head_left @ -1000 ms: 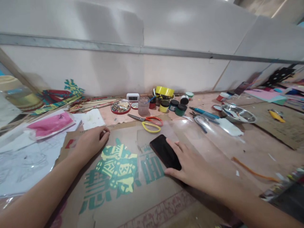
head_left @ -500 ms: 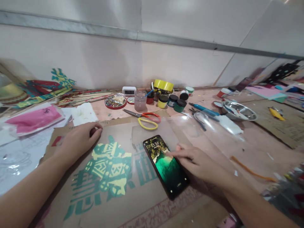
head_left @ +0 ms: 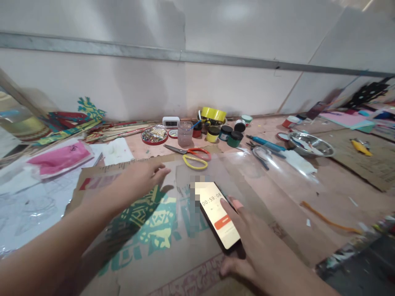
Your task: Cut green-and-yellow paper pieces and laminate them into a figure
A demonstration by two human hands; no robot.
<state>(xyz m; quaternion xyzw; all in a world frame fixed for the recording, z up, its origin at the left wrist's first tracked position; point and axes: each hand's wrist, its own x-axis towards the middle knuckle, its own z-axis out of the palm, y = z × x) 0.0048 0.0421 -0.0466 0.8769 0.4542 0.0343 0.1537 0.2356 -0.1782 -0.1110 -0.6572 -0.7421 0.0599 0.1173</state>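
A smartphone [head_left: 219, 218] lies face up on the clear plastic sheet over the cardboard. Its bright screen reads 00:59:08 above a red-orange button. My right hand [head_left: 251, 234] is at the phone's right side, fingertips over the screen edge and thumb spread out below its lower end. Nothing is gripped in it. My left hand [head_left: 143, 179] hovers over the cardboard [head_left: 92, 197], fingers loosely bent and apart, holding nothing. Partly under that arm is a green and yellow painted cutout [head_left: 157, 224]. Scissors [head_left: 191, 156] with orange and yellow handles rest beyond the phone.
Behind stand paint jars [head_left: 212, 134], a cup of cloudy water [head_left: 185, 134], a dish of beads [head_left: 154, 135] and a small digital clock [head_left: 170, 122]. A pink packet [head_left: 60, 158] is at left. To the right are a metal bowl [head_left: 311, 144] and a blue tool [head_left: 265, 142].
The phone screen has switched from a green lock picture to a bright timer display. My left hand has moved right, toward the phone. My right hand has opened from pointing to spread fingers.
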